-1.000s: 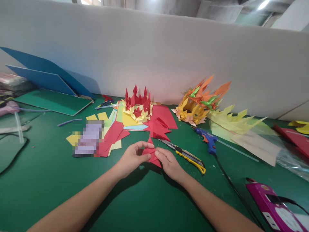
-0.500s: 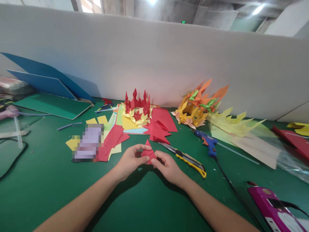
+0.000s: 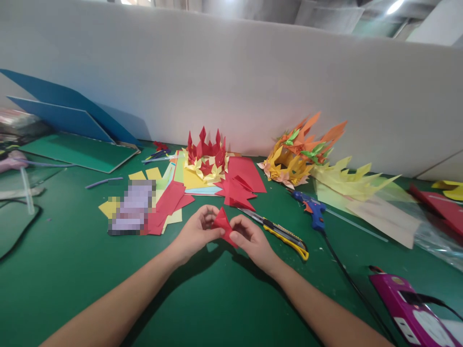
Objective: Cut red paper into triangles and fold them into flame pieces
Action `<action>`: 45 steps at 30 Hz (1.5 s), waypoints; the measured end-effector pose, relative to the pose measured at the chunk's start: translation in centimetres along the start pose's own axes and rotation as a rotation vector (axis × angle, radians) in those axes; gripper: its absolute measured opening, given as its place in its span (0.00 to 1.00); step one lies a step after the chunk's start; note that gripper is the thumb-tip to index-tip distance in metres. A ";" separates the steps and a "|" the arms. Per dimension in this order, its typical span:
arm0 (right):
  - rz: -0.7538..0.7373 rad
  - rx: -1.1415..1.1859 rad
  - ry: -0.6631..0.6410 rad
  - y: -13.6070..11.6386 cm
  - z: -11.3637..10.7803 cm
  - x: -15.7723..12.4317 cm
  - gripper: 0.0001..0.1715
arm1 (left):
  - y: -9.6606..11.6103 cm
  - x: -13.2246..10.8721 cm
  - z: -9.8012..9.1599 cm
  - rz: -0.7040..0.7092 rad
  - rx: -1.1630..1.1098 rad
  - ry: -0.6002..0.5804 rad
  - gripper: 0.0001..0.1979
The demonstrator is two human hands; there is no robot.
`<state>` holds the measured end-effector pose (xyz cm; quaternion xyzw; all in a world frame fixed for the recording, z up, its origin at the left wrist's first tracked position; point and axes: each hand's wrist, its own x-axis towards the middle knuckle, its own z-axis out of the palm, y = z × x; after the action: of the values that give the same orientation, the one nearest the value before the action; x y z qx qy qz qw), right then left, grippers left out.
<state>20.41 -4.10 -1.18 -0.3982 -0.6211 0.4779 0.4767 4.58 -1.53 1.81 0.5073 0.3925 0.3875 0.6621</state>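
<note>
A small folded piece of red paper (image 3: 224,225) is pinched between my two hands above the green table (image 3: 224,299). My left hand (image 3: 200,231) grips its left side, thumb in front and fingers curled behind. On the right edge, my right hand (image 3: 252,239) holds it between thumb and bent fingers. Just beyond the hands lie red folded paper pieces (image 3: 237,193). A yellow utility knife (image 3: 285,237) rests to the right of my right hand, its blade pointing toward the red pieces. Left of my left hand are red paper strips (image 3: 168,205).
A red and yellow paper crown (image 3: 206,156) stands at the back on coloured sheets. An orange and yellow paper crown (image 3: 289,166) is right of it. A blue glue gun (image 3: 314,212), a purple power strip (image 3: 405,303), a pixelated phone (image 3: 133,207) and blue boards (image 3: 65,118) surround the work area.
The red paper has been turned and tilted in my hands, its lower end now pointing down to the right. The left fingers have shifted off its front. The view has tipped slightly downward.
</note>
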 end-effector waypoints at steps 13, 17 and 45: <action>-0.580 -0.615 0.389 -0.1 -0.6 -0.2 0.06 | 0.2 0.1 0.0 -0.134 -0.011 0.031 0.21; -0.571 -0.678 0.330 -0.1 -0.7 -0.3 0.06 | 0.0 -0.1 -0.1 -0.133 0.055 0.008 0.24; -0.026 0.117 0.190 0.4 -0.6 0.4 0.09 | 0.1 0.0 -0.7 -0.243 -0.115 -0.112 0.18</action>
<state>20.91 -3.49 -1.39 -0.4053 -0.5492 0.4672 0.5621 3.94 -1.23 1.82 0.4382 0.3907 0.2976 0.7529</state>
